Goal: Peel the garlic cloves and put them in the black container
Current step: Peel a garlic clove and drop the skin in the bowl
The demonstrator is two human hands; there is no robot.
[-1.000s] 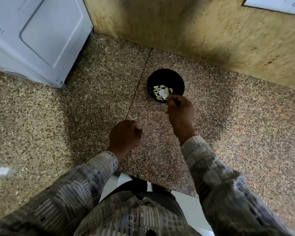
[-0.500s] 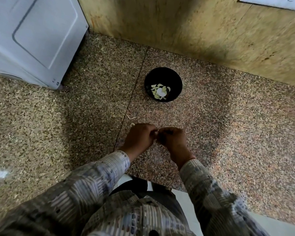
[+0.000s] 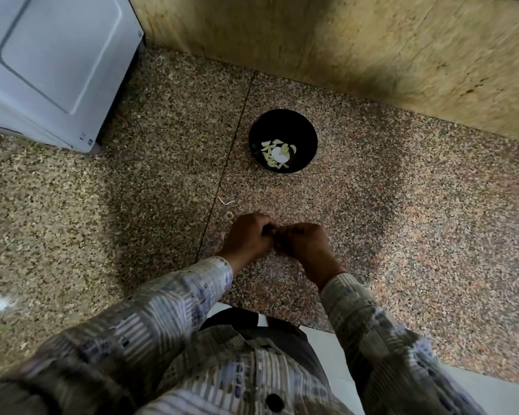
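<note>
Clove being worked: hidden, if there is one, where the two hands meet low over the tabletop (image 3: 402, 220), well short of the black container (image 3: 282, 122). Left hand (image 3: 247, 235) and right hand (image 3: 304, 244) knuckles up, fingers curled inward and touching; cannot tell what either grips. Risk, as I judge it: a slick peeled clove squirting from the pinch and skidding across the polished stone, or dry skin riding along into the container. Peeled cloves (image 3: 265, 145) in the container pale yellow-green, curved, smooth, heaped round a white patch on its floor. Skin scraps (image 3: 225, 201) just beyond the left hand. White appliance (image 3: 51, 61) far left, stone wall (image 3: 342, 40) behind
</note>
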